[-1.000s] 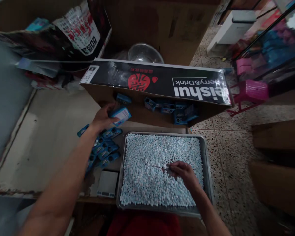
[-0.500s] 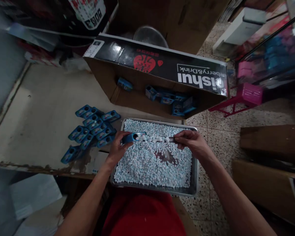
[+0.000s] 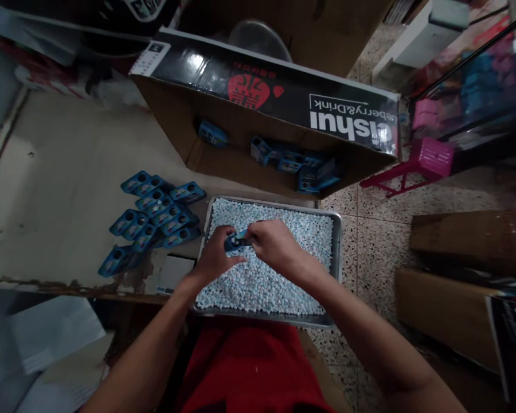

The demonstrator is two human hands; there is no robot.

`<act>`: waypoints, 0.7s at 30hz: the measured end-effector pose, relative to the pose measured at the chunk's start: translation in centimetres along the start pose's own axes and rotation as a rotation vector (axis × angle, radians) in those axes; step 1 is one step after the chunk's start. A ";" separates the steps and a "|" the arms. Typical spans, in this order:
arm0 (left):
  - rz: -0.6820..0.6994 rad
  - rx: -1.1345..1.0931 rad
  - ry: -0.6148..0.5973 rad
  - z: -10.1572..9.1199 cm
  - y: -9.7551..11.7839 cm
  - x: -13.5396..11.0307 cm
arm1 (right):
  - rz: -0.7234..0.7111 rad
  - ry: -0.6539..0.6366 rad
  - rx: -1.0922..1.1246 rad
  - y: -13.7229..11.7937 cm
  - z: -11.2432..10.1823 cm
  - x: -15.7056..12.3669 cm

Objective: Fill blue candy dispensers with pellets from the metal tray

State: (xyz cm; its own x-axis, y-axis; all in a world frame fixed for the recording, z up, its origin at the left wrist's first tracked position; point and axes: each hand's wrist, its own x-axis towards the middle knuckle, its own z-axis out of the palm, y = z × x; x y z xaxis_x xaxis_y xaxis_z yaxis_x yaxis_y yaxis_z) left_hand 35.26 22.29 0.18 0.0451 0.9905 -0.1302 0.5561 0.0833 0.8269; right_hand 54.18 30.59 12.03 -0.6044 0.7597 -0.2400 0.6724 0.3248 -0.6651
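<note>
My left hand (image 3: 217, 256) grips a small blue box (image 3: 231, 243) above the left half of a metal tray. Its thumb is stretched out below the box. My right hand (image 3: 275, 241) is closed around a narrow dark scoop (image 3: 243, 241), whose visible end meets the box; my fingers hide the rest. Small white and pale blue pellets (image 3: 262, 287) cover most of the metal tray (image 3: 337, 241) beneath both hands. To the left, several similar blue boxes (image 3: 167, 213) with round dark holes on top stand in a cluster on the table.
Behind the tray, an open black-printed carton (image 3: 292, 92) lies on its side with several blue boxes (image 3: 289, 163) inside. A pink stool (image 3: 430, 158) and brown cartons (image 3: 468, 235) stand on the speckled floor at right. A small whitish box (image 3: 175, 273) lies at the table's front edge.
My right hand has moved left with the scoop, right up to the blue box. The row of pellets along the scoop is now hidden. The view has shifted slightly.
</note>
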 end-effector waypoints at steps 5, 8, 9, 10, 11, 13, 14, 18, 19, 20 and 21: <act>0.302 0.045 -0.675 -2.6 0.9 5.9 | -0.068 0.048 0.105 1.6 -1.7 -4.8; 0.332 0.145 -0.859 -2.3 0.9 7.6 | 0.230 0.267 0.254 6.9 -3.8 -11.2; 0.323 0.159 -0.839 -2.1 0.8 7.4 | 0.381 0.358 0.275 9.4 -4.2 -13.4; 0.315 0.161 -0.790 -1.9 0.6 6.9 | 0.525 0.455 0.282 12.2 -4.4 -15.5; 0.311 0.150 -0.724 -1.8 0.4 6.2 | 0.635 0.536 0.288 15.0 -4.3 -17.2; 0.282 0.055 -0.560 -1.8 0.1 4.1 | 0.750 0.666 0.304 20.1 -3.4 -19.1; 0.245 -0.031 -0.464 -1.7 0.0 2.9 | 0.771 0.709 0.322 22.0 -2.6 -19.1; 0.012 -0.329 -0.104 -1.2 0.2 -1.1 | 0.683 0.664 0.433 24.3 1.9 -13.3; -0.051 -0.353 -0.015 -0.9 0.3 -1.8 | 0.638 0.602 0.460 23.8 3.2 -10.8; -0.120 -0.359 0.087 -0.6 0.4 -2.3 | 0.592 0.542 0.483 23.0 4.6 -8.2; -0.192 -0.353 0.197 -0.4 0.4 -2.6 | 0.551 0.487 0.507 22.1 6.1 -5.7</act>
State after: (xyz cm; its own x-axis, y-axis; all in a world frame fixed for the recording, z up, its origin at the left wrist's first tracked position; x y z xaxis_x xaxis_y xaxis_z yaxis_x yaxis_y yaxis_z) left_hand 35.07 19.77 1.06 -0.2090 0.9526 -0.2209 0.2203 0.2659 0.9385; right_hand 69.93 30.05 -5.62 0.0756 0.9269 -0.3677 0.4742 -0.3578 -0.8045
